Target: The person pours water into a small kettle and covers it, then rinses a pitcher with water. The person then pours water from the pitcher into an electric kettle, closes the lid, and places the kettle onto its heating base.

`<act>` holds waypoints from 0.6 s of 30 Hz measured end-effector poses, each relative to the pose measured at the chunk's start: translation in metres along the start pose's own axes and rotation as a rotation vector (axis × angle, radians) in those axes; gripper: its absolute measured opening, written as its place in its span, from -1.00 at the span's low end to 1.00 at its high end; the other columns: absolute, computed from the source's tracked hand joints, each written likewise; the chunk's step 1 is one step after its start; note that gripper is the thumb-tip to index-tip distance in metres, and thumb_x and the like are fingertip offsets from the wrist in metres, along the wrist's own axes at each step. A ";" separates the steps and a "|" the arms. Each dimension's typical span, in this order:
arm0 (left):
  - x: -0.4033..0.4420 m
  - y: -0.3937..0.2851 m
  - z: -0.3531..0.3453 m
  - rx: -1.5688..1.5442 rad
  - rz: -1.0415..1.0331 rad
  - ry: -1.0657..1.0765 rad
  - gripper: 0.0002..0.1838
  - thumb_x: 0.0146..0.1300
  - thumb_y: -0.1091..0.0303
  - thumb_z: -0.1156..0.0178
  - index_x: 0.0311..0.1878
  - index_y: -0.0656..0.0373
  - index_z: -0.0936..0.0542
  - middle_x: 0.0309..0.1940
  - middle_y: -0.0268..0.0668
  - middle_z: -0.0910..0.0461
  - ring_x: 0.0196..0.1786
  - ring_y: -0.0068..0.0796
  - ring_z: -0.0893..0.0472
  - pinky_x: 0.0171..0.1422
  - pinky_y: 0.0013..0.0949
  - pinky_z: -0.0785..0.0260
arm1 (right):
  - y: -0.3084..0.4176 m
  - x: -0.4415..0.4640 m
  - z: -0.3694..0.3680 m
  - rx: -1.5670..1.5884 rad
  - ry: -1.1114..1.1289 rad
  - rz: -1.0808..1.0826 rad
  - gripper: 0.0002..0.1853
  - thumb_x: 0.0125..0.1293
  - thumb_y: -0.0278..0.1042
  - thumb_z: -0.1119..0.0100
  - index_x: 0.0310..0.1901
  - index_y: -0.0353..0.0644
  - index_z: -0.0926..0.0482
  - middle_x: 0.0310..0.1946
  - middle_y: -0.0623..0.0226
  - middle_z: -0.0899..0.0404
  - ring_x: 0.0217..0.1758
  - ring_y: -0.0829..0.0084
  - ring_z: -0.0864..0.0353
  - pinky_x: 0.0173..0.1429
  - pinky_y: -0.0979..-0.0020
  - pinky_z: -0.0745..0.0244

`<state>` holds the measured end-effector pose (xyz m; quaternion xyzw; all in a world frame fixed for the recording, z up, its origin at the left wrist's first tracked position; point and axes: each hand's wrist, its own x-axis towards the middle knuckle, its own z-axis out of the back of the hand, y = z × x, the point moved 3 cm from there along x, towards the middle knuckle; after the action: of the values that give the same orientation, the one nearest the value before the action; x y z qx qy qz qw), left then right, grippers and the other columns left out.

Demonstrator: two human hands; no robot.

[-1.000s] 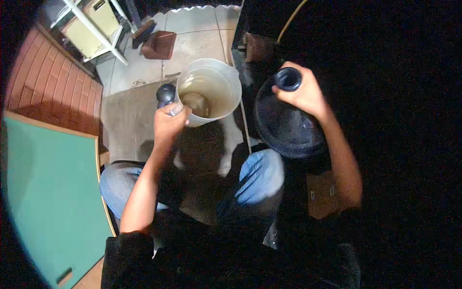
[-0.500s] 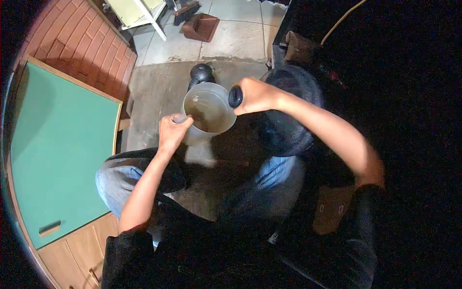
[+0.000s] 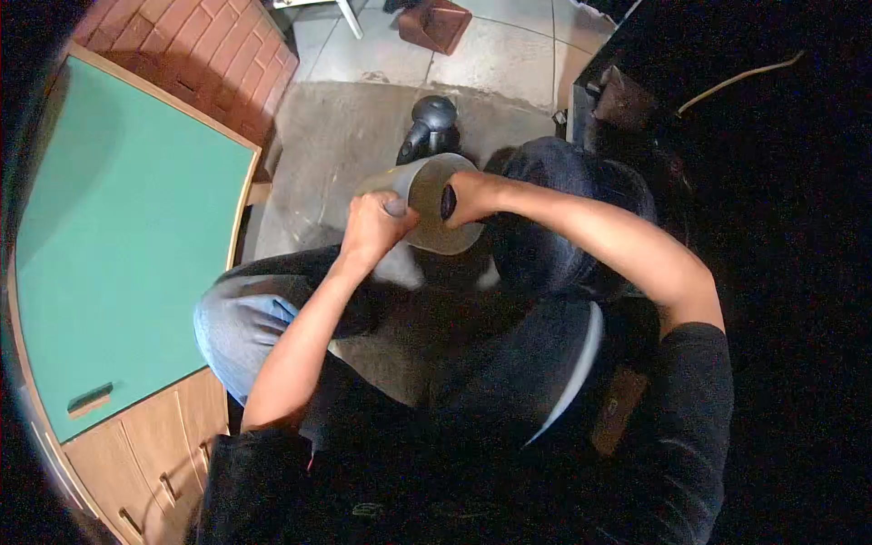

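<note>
My left hand (image 3: 371, 223) is closed round the handle of a translucent white bucket (image 3: 445, 238), which is tipped toward the right. Murky, brownish contents show inside it. The neck of a large dark bottle (image 3: 572, 209) is gripped by my right hand (image 3: 475, 198), and its dark mouth (image 3: 449, 202) is at the bucket's opening. The bottle leans over toward the bucket, its wide body to the right. Just behind the bucket, a black rounded object (image 3: 434, 113) stands on the floor.
A green board (image 3: 136, 245) with a wooden edge is at the left, above wooden drawers (image 3: 154, 454). Behind it rises a brick wall (image 3: 204, 54). A reddish dustpan (image 3: 435, 25) lies on the tiled floor (image 3: 500, 59). A yellowish hose (image 3: 740, 80) shows at the upper right.
The bottle has tilted left, its mouth now at the bucket's opening. The bucket has tipped to the right. The view has shifted, so the surroundings appear lower and further left or right.
</note>
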<state>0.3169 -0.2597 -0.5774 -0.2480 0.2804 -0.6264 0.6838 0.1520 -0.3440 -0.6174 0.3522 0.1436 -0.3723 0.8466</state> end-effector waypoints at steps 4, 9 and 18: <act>0.004 0.014 -0.004 0.068 -0.026 0.029 -0.79 -0.03 0.26 -0.37 -0.45 0.23 -0.66 -0.48 0.00 -0.63 -0.37 0.01 -0.64 -0.21 -0.15 -0.47 | 0.013 -0.008 -0.003 -0.008 0.004 -0.060 -0.44 -0.21 -0.07 -0.44 -0.22 -0.38 -0.63 -0.26 -0.06 -0.66 -0.15 0.11 -0.68 -0.06 0.21 -0.57; 0.003 0.016 0.005 0.177 -0.030 0.095 -0.77 -0.01 0.25 -0.36 -0.40 0.24 -0.66 -0.45 0.02 -0.63 -0.31 -0.02 -0.66 -0.16 -0.13 -0.48 | 0.027 -0.012 -0.007 -0.017 -0.058 -0.064 -0.43 -0.23 -0.03 -0.43 -0.27 -0.41 -0.63 -0.30 -0.08 -0.66 -0.18 0.08 -0.68 -0.10 0.20 -0.58; 0.000 0.042 0.006 0.113 0.076 0.082 -0.56 -0.16 0.10 -0.38 -0.36 0.34 -0.67 -0.39 0.14 -0.64 -0.20 -0.05 -0.68 -0.02 -0.18 -0.48 | 0.050 -0.023 -0.024 -0.037 -0.040 -0.111 -0.47 -0.27 -0.11 -0.43 -0.27 -0.36 -0.66 -0.27 -0.05 -0.66 -0.15 0.04 -0.68 -0.06 0.16 -0.59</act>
<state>0.3512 -0.2561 -0.6025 -0.1723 0.2816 -0.6246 0.7078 0.1737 -0.2913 -0.5983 0.3205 0.1528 -0.4229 0.8337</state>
